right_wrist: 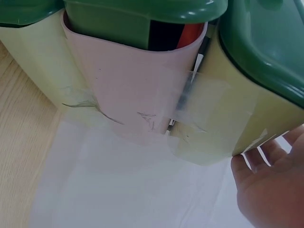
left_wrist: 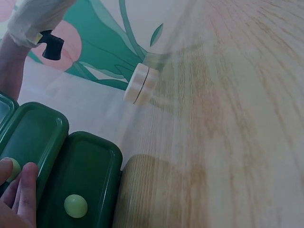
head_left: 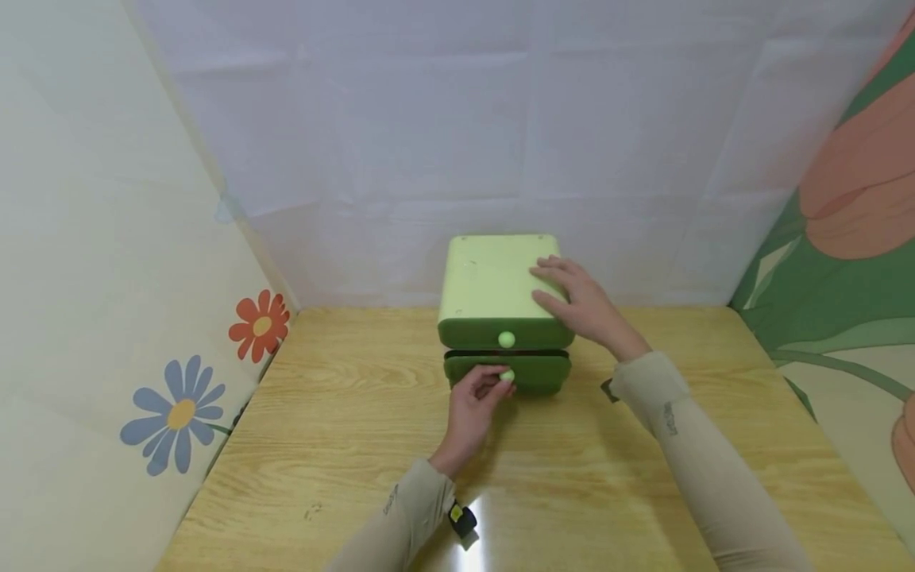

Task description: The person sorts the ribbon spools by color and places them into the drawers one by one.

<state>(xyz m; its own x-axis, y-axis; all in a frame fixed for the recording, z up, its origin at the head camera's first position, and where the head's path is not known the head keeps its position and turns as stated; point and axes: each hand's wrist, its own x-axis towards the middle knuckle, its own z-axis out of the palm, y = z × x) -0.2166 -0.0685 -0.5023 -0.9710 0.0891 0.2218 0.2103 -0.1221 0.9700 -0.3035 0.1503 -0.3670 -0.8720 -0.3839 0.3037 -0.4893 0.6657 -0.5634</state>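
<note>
Left hand [head_left: 473,401] has a pinch on the pale green knob [head_left: 507,375] of the middle drawer [head_left: 539,373], thumb one side, fingers the other. Right hand [head_left: 589,306] is up on the light green top, fingers spread near the side edge, not gripping anything as far as I can see. From where I'm standing the drawer unit [head_left: 493,274] sits toward the back of the worktop [head_left: 343,429], just in front of the white sheet [head_left: 400,159].

Middle drawer is a bit out: dark gap above its front, and on the right-wrist view its front stands off the pink casing [right_wrist: 128,80]. Bit of black and red showing in that gap, no clue what it is. Top drawer [head_left: 461,334] and bottom drawer [left_wrist: 83,171] have knobs too, nobody's touching those.

Can't tell from one moment if it's going in or out, but same tips either way imo. Move the knob dead straight along the runners, because a sideways tug could rack the drawer and jam it. Go slow and light, it's a small round knob and could slip. Spread hand on top is the right call, I'd press just enough that the whole thing doesn't skate or tip. Looks like clear tape [right_wrist: 223,104] across the casings, so I wouldn't lean hard on those joins.
</note>
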